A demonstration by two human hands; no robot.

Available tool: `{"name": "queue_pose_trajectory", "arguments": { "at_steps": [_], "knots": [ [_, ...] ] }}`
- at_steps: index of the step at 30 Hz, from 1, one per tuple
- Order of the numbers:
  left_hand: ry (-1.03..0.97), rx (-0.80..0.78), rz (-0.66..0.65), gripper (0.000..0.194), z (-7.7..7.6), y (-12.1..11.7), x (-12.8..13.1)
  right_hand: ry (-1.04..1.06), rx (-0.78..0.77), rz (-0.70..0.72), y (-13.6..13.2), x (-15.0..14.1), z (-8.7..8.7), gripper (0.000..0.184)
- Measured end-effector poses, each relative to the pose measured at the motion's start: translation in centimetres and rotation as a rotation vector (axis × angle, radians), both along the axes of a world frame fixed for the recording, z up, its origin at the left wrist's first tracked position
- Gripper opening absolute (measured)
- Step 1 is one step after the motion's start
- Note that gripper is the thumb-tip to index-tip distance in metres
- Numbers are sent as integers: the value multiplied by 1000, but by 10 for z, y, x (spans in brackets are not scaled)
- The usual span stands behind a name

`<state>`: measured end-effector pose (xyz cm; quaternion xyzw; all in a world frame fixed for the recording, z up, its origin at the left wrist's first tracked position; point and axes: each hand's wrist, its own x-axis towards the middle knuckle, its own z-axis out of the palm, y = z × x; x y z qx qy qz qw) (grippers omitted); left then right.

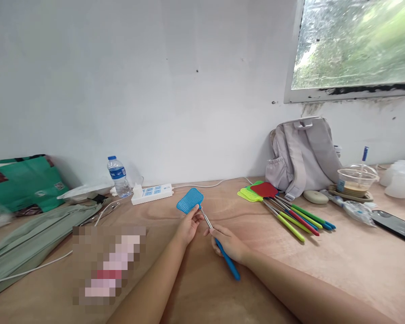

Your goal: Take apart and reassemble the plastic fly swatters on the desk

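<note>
My left hand [189,225] pinches the blue plastic fly swatter [190,200] near its head; my right hand [227,243] wraps its handle, lower middle of the frame.

A gray backpack [307,153] leans on the wall [189,112] under a window [357,49]. Near it is a see-through cup [357,179] with some brown drink inside. A water bottle [119,176] with a blue cap stands just beside a white power strip [152,193]. A green bag [30,182] is far to the left.
</note>
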<state>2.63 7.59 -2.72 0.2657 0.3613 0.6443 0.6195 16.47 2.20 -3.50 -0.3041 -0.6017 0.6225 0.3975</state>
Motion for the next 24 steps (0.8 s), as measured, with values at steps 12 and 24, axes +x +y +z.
{"name": "queue_pose_trajectory", "arguments": {
  "at_steps": [12, 24],
  "knots": [
    [36, -3, -73, 4, 0, 1, -2, -62, -6, -4, 1, 0, -1, 21],
    [-18, -69, -118, 14, 3, 0, -9, 107, -184, 84, 5, 4, 1, 33]
  ]
}}
